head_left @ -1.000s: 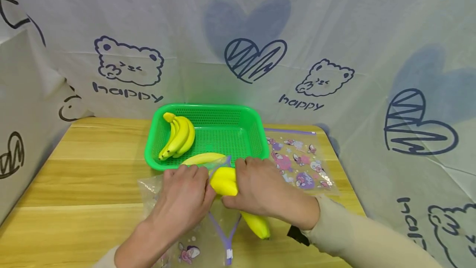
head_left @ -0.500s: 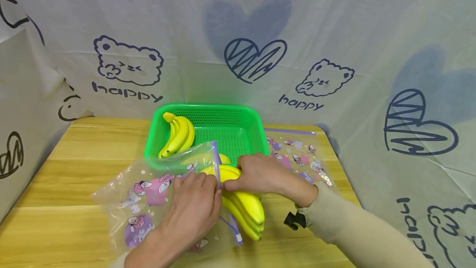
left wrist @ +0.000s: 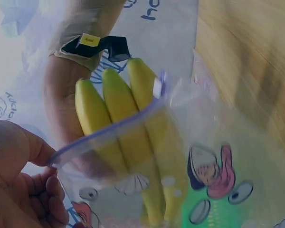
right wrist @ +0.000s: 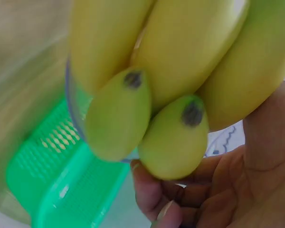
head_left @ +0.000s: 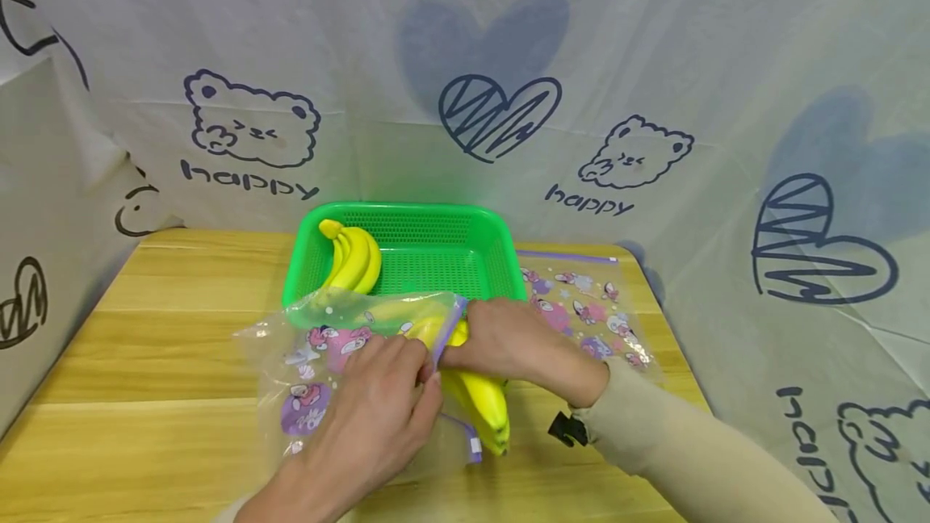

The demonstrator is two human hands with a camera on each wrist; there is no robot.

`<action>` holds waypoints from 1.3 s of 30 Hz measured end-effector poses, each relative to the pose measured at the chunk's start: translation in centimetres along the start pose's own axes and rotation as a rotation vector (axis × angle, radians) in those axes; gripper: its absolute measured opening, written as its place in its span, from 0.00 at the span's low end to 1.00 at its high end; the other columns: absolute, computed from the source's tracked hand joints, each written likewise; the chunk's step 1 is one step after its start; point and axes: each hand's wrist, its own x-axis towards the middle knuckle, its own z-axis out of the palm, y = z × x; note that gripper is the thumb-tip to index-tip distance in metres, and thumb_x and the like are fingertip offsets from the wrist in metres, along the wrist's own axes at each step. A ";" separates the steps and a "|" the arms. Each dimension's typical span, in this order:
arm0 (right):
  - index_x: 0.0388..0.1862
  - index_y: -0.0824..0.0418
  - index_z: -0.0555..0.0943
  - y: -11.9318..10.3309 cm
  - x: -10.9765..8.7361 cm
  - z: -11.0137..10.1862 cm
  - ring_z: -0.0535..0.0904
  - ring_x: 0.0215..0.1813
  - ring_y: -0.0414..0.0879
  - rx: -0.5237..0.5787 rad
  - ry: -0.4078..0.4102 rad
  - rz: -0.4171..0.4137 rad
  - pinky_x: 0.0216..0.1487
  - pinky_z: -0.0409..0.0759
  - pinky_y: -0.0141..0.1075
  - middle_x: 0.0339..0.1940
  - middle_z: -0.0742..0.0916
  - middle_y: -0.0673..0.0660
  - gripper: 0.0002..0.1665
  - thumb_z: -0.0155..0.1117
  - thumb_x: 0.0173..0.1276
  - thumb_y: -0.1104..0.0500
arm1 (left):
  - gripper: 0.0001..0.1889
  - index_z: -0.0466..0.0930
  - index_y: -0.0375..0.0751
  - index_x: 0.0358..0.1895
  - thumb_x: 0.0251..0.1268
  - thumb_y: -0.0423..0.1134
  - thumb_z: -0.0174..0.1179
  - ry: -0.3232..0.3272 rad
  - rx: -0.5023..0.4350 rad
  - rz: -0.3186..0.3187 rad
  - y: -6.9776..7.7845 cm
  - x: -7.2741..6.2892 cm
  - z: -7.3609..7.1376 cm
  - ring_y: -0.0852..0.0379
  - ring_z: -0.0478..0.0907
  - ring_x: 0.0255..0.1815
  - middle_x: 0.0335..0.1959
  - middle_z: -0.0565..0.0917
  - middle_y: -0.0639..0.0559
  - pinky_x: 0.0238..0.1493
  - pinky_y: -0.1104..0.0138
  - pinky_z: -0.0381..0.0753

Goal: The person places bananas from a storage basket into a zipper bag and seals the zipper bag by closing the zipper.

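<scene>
In the head view my left hand pinches the purple zip edge of a clear printed zip bag. My right hand grips a bunch of yellow bananas at the bag's mouth. Through the film in the left wrist view, the stem end of the bananas shows inside the bag, while their tips stick out past the zip edge. A white slider sits at one end of that edge. Seen from the right wrist, the blunt dark tips of the bananas point at the camera, with fingers curled behind them.
A green perforated basket stands at the back of the wooden table, holding another banana bunch at its left. More yellow fruit shows through the bag by its front rim. A second printed zip bag lies flat at the right.
The bag came up from low in front and swung out to the left, its mouth now around the stem end of the bananas. Lately the bag and left hand have shifted slightly right.
</scene>
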 end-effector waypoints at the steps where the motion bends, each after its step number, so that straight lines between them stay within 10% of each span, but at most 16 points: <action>1: 0.28 0.55 0.78 0.0 0.0 -0.1 0.76 0.23 0.46 -0.013 0.012 0.002 0.23 0.74 0.39 0.22 0.80 0.51 0.30 0.71 0.60 0.30 | 0.11 0.72 0.49 0.28 0.64 0.35 0.65 0.010 0.002 -0.005 -0.1 0.0 0.0 0.58 0.64 0.31 0.26 0.69 0.62 0.37 0.65 0.64; 13: 0.30 0.57 0.77 -0.9 -0.1 0.0 0.75 0.27 0.48 -0.016 0.121 0.008 0.25 0.72 0.39 0.26 0.79 0.53 0.34 0.70 0.60 0.27 | 0.09 0.75 0.44 0.30 0.66 0.35 0.66 -0.010 0.091 -0.131 -2.7 0.7 1.2 0.46 0.70 0.36 0.27 0.72 0.53 0.41 0.55 0.70; 24: 0.33 0.59 0.79 -0.3 -0.4 -0.5 0.76 0.30 0.49 -0.079 0.130 -0.014 0.29 0.75 0.41 0.26 0.81 0.54 0.31 0.71 0.63 0.31 | 0.08 0.75 0.51 0.34 0.72 0.37 0.63 -0.115 -0.321 -0.214 -0.9 1.7 1.2 0.58 0.70 0.38 0.34 0.75 0.61 0.39 0.66 0.74; 28: 0.43 0.63 0.77 -0.4 -0.3 0.1 0.77 0.33 0.51 -0.114 0.166 -0.048 0.35 0.78 0.44 0.30 0.82 0.56 0.36 0.74 0.62 0.33 | 0.08 0.75 0.50 0.33 0.71 0.35 0.63 -0.087 -0.385 -0.203 -0.6 2.2 1.3 0.58 0.70 0.36 0.33 0.75 0.59 0.37 0.67 0.74; 39: 0.60 0.65 0.73 0.5 -0.6 2.0 0.75 0.37 0.52 -0.080 0.129 -0.092 0.36 0.77 0.42 0.37 0.83 0.59 0.44 0.80 0.59 0.38 | 0.04 0.76 0.46 0.41 0.78 0.39 0.57 -0.150 -0.538 -0.414 -1.0 3.0 1.0 0.55 0.76 0.38 0.43 0.78 0.52 0.42 0.63 0.81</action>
